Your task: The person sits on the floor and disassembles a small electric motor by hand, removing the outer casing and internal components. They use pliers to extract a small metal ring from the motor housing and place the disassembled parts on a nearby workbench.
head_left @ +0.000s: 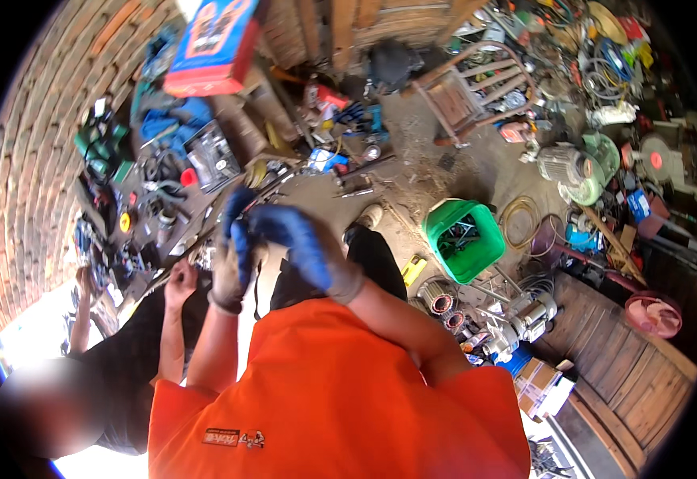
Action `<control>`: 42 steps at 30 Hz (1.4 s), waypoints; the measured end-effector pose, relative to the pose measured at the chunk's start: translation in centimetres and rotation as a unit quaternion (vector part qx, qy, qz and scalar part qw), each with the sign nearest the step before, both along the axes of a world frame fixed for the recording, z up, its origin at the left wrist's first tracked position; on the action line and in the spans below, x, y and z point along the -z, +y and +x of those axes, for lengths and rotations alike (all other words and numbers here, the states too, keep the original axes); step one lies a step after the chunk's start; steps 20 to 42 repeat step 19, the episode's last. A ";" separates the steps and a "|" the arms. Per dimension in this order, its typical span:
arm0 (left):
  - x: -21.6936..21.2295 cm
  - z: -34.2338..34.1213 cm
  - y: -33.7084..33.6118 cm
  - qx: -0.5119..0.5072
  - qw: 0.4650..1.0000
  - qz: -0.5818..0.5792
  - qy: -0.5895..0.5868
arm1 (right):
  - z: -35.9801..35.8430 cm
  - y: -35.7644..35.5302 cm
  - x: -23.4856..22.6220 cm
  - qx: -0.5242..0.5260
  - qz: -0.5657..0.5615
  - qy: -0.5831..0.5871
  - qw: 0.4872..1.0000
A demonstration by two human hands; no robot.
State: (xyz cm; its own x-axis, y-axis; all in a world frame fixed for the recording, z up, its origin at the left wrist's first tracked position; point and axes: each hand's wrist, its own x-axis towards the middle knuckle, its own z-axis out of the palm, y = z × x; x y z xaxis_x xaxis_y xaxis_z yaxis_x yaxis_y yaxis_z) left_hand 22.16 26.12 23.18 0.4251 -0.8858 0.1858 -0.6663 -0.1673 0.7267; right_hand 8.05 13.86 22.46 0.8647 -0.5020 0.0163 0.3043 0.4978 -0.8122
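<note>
My left hand (233,259) and my right hand (308,247), both in blue-and-grey work gloves, meet in front of my body at the edge of the cluttered workbench. The right fingers are bent and reach across to the left hand. The left fingers point away from me, pressed together. Whatever lies between the gloves, if anything, is hidden. A thin dark strap or cord (257,287) hangs just below them. To my left a person in dark clothes (137,343) stands at the bench, one bare hand (181,283) closed close to my left forearm.
On the bench are an open tool case (213,156), a red-and-blue box (213,48) and many small tools. A green bin (464,273) stands on the floor to my right, near motor parts (438,299), a coiled hose (519,219) and a wooden chair (452,100). A brick wall (45,160) bounds the left.
</note>
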 end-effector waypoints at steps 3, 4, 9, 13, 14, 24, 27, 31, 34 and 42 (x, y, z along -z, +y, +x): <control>-0.8 -3.5 -9.1 -0.058 0.922 0.047 0.380 | -0.4 -0.9 -0.1 0.027 0.250 -0.077 0.965; 1.0 -3.6 -10.8 -0.035 0.934 0.057 0.352 | -1.6 -2.8 -0.3 0.013 0.309 -0.084 0.947; 6.7 -8.3 -20.5 -0.039 0.957 0.037 0.287 | -11.1 -9.4 -2.8 0.122 0.016 0.042 0.992; 6.3 -2.2 -29.9 -0.205 0.908 0.032 0.364 | -21.7 -9.9 -2.0 0.061 -0.174 0.327 0.927; 2.6 -1.6 -32.7 -0.242 0.931 0.011 0.271 | -24.3 -11.3 -2.7 0.039 -0.107 0.383 0.917; -1.9 0.2 -43.1 -0.008 0.986 -0.169 0.003 | -34.7 -26.1 -15.7 0.400 -0.280 0.300 0.820; -1.9 0.2 -43.1 -0.008 0.986 -0.169 0.003 | -34.7 -26.1 -15.7 0.400 -0.280 0.300 0.820; -1.9 0.2 -43.1 -0.008 0.986 -0.169 0.003 | -34.7 -26.1 -15.7 0.400 -0.280 0.300 0.820; -1.9 0.2 -43.1 -0.008 0.986 -0.169 0.003 | -34.7 -26.1 -15.7 0.400 -0.280 0.300 0.820; -1.9 0.2 -43.1 -0.008 0.986 -0.169 0.003 | -34.7 -26.1 -15.7 0.400 -0.280 0.300 0.820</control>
